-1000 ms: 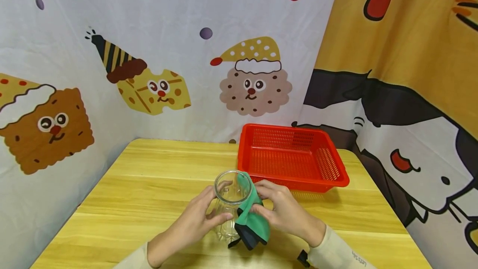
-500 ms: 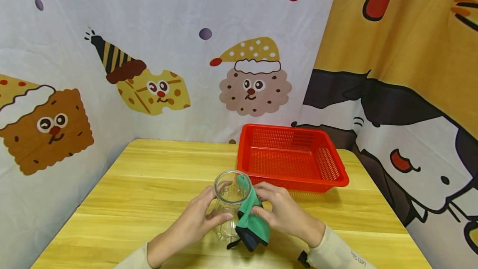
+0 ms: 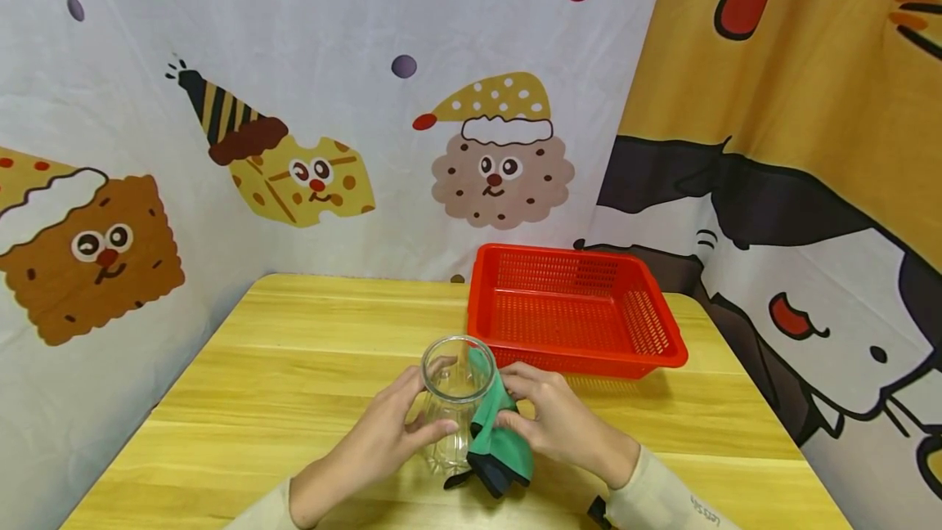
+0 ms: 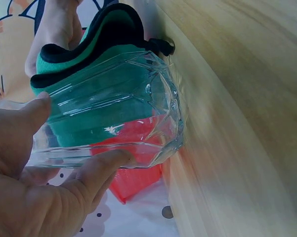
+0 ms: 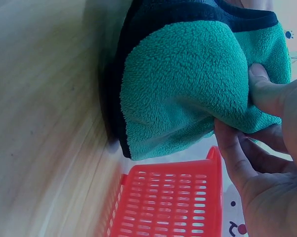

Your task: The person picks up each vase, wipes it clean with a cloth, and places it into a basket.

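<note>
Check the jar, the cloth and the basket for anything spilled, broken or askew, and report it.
Nothing stands out. The glass jar stands upright, gripped by the left hand; the right hand presses the green cloth against it. The red basket sits level.

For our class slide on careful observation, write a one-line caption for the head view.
Left hand grips a clear glass jar while the right hand presses a green cloth against it.

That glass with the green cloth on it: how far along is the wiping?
It looks midway. The left hand grips the glass, which stands upright on the table. The right hand presses the green cloth against its outer side, with a corner tucked over the rim. How clean the glass is cannot be told. The red basket behind holds nothing, so putting the glass away probably remains.
</note>
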A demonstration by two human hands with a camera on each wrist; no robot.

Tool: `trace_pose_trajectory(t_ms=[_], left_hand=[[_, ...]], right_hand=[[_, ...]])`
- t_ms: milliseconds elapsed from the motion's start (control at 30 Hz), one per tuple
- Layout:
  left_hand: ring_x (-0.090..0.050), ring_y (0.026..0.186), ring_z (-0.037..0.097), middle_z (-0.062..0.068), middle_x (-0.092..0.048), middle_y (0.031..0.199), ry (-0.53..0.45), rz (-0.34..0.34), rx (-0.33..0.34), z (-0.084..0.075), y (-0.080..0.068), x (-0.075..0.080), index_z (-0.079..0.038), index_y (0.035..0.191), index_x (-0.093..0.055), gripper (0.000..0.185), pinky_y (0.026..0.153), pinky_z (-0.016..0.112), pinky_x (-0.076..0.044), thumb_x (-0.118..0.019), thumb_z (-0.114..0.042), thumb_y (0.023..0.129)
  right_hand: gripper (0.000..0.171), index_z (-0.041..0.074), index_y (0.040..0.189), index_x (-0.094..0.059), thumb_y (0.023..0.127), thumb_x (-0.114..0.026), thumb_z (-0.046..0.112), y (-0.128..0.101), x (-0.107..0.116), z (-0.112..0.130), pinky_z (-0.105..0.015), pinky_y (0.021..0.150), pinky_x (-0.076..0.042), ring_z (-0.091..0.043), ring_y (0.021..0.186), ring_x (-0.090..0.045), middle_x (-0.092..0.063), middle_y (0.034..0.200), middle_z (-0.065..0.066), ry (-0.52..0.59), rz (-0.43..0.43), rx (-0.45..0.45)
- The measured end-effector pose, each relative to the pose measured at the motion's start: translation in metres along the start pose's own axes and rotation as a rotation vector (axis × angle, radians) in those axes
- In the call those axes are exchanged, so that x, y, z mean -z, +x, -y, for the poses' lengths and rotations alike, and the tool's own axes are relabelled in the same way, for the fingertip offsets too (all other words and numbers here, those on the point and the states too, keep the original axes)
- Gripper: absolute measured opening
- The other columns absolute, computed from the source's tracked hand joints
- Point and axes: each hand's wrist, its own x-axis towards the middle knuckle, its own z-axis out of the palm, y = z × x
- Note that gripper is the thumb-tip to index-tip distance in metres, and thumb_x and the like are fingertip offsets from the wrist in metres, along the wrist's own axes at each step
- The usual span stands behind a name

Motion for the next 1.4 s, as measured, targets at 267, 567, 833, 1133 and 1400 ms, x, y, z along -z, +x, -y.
trace_pose_trajectory(t_ms=[267, 567, 833, 1133, 1400], left_hand=[[-0.072, 0.143, 0.045, 0.017, -0.071, 0.159, 0.042, -0.021, -0.025, 0.0012, -0.0001, -0.0008, -0.024, 0.174, -0.052, 0.075, 0.096, 0.042, -0.076, -0.084, -0.041, 0.108], [-0.072, 0.144, 0.043, 0.016, -0.071, 0.159, 0.045, -0.025, -0.032, -0.0001, 0.0007, -0.0009, -0.025, 0.173, -0.053, 0.074, 0.097, 0.043, -0.076, -0.084, -0.04, 0.108], [-0.072, 0.145, 0.04, 0.015, -0.072, 0.159, 0.057, -0.034, -0.036, -0.0003, 0.001, -0.0021, -0.023, 0.173, -0.053, 0.076, 0.101, 0.051, -0.075, -0.088, -0.033, 0.106], [-0.071, 0.146, 0.042, 0.017, -0.071, 0.16, 0.05, -0.026, -0.031, -0.0006, 0.0, -0.001, -0.02, 0.173, -0.053, 0.076, 0.1, 0.05, -0.075, -0.085, -0.038, 0.108], [-0.069, 0.147, 0.047, 0.019, -0.07, 0.161, 0.035, -0.017, -0.032, -0.001, -0.0014, 0.0002, -0.017, 0.173, -0.052, 0.076, 0.098, 0.042, -0.076, -0.083, -0.042, 0.108]], right_hand=[[0.041, 0.007, 0.141, -0.08, 0.101, -0.092, 0.009, -0.0007, -0.0016, -0.0014, -0.023, 0.094, -0.073, -0.009, 0.11, -0.083, -0.079, 0.142, -0.005, -0.01, 0.005, -0.005], [0.04, 0.004, 0.14, -0.08, 0.102, -0.09, 0.008, -0.0019, -0.002, -0.0022, -0.023, 0.096, -0.073, -0.01, 0.11, -0.084, -0.079, 0.141, -0.007, -0.016, 0.035, -0.013], [0.04, 0.002, 0.141, -0.08, 0.103, -0.09, 0.008, -0.0035, -0.0043, -0.0044, -0.023, 0.096, -0.072, -0.01, 0.111, -0.082, -0.08, 0.139, -0.008, -0.025, 0.056, -0.025], [0.036, 0.0, 0.136, -0.081, 0.102, -0.091, 0.007, -0.0042, -0.0064, -0.0069, -0.02, 0.092, -0.072, -0.01, 0.106, -0.082, -0.082, 0.131, -0.01, -0.073, 0.057, 0.016], [0.037, 0.001, 0.137, -0.081, 0.102, -0.091, 0.009, -0.0047, -0.006, -0.0072, -0.02, 0.094, -0.072, -0.01, 0.109, -0.082, -0.082, 0.132, -0.01, -0.084, 0.091, -0.003]])
